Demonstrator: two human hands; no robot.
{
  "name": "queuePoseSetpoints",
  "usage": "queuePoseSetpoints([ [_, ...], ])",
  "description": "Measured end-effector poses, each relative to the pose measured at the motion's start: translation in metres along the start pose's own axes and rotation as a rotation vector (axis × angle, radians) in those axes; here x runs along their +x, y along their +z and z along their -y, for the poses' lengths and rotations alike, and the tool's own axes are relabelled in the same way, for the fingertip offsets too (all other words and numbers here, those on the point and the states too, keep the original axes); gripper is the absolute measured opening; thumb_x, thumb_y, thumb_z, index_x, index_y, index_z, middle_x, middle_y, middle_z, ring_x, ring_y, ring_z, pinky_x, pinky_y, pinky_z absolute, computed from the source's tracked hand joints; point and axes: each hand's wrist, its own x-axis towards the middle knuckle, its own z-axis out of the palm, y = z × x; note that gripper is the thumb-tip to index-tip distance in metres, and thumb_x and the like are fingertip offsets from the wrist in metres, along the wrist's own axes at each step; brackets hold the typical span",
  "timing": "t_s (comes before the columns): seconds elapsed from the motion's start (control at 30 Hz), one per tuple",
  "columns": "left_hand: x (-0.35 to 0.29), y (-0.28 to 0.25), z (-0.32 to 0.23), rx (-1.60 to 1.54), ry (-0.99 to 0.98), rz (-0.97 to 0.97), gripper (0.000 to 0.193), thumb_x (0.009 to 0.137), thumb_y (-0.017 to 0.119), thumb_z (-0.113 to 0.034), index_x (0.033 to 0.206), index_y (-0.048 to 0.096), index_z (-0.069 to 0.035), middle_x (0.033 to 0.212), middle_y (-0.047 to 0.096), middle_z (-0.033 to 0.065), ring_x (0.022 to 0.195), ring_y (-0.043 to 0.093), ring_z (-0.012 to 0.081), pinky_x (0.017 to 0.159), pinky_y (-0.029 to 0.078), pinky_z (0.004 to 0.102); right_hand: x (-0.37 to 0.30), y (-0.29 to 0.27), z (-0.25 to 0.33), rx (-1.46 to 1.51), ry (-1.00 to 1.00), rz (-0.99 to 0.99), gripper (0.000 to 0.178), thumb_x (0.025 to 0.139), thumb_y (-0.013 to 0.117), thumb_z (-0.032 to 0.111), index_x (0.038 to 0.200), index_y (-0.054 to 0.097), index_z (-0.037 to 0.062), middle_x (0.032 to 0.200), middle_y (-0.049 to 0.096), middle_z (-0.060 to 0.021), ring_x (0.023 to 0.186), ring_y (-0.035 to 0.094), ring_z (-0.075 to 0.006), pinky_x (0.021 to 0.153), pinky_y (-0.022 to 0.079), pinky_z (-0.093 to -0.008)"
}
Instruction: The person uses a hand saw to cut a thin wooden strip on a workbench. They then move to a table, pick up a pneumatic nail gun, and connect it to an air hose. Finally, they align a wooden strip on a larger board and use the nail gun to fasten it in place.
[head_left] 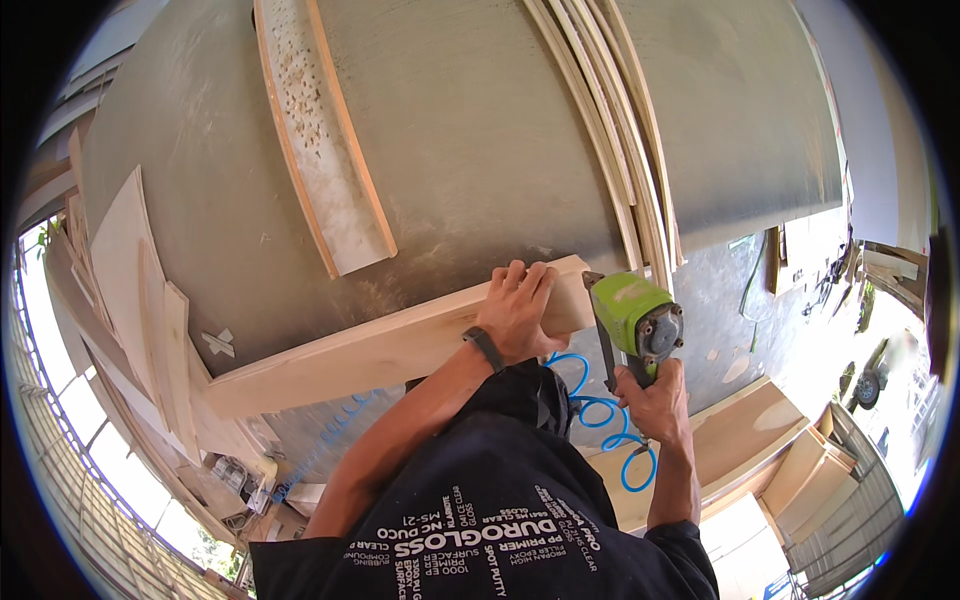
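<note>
My left hand [515,315], with a dark band at the wrist, grips a long pale wooden board [370,352] near its right end. Its fingers lie over the board's top edge and its thumb is on the near face. The board stands on edge along the near side of a dark table [460,150]. My right hand [655,400] is wrapped round the handle of a green and black nail gun [632,310]. The gun's nose is at the board's right end; I cannot tell whether it touches. A blue coiled air hose [600,412] hangs below the gun.
A long white panel with wooden edge strips [325,150] lies on the table, speckled with bits. Several thin wooden strips [612,130] lie to the right. Wood sheets [140,260] lean at the left. A wooden box-like piece [745,425] is low at the right.
</note>
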Motion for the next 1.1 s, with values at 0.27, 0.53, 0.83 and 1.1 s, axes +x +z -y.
queuePoseSetpoints([
  [0.27, -0.0008, -0.0001, 0.0011, -0.004, 0.009, -0.008, 0.088, 0.049, 0.087, -0.036, 0.121, 0.055, 0.003, 0.110, 0.052, 0.0106, 0.097, 0.047, 0.0297, 0.085, 0.040, 0.0433, 0.0046, 0.0007, 0.0080, 0.053, 0.039, 0.027, 0.025, 0.085, 0.070, 0.016, 0.077, 0.065, -0.0076, 0.061, 0.066, -0.0122, 0.052, 0.065, -0.0178, 0.054, 0.053, -0.0330],
  [0.53, -0.0012, 0.0015, 0.0023, 0.008, 0.011, -0.008, 0.086, 0.050, 0.086, -0.036, 0.121, 0.055, 0.003, 0.110, 0.052, 0.0107, 0.096, 0.048, 0.0298, 0.085, 0.040, 0.0431, 0.0040, 0.0040, 0.0067, 0.095, 0.029, 0.014, 0.025, 0.086, 0.070, 0.014, 0.075, 0.066, -0.0086, 0.060, 0.065, -0.0104, 0.050, 0.061, -0.0136, 0.051, 0.050, -0.0300],
  [0.83, -0.0015, 0.0015, 0.0020, 0.012, 0.007, -0.010, 0.086, 0.050, 0.085, -0.037, 0.121, 0.055, 0.002, 0.109, 0.052, 0.0104, 0.096, 0.048, 0.0295, 0.085, 0.040, 0.0430, 0.0047, 0.0020, 0.0075, 0.071, 0.078, 0.021, 0.025, 0.086, 0.068, 0.016, 0.080, 0.066, -0.0079, 0.064, 0.069, -0.0133, 0.053, 0.066, -0.0187, 0.055, 0.054, -0.0339],
  [1.1, -0.0020, 0.0017, 0.0031, 0.016, 0.008, 0.009, 0.088, 0.049, 0.087, -0.037, 0.121, 0.055, 0.002, 0.111, 0.052, 0.0100, 0.097, 0.048, 0.0296, 0.086, 0.040, 0.0434, 0.0040, 0.0034, 0.0039, 0.041, 0.054, 0.027, 0.025, 0.086, 0.069, 0.016, 0.078, 0.066, -0.0075, 0.062, 0.068, -0.0129, 0.052, 0.065, -0.0169, 0.054, 0.053, -0.0334],
])
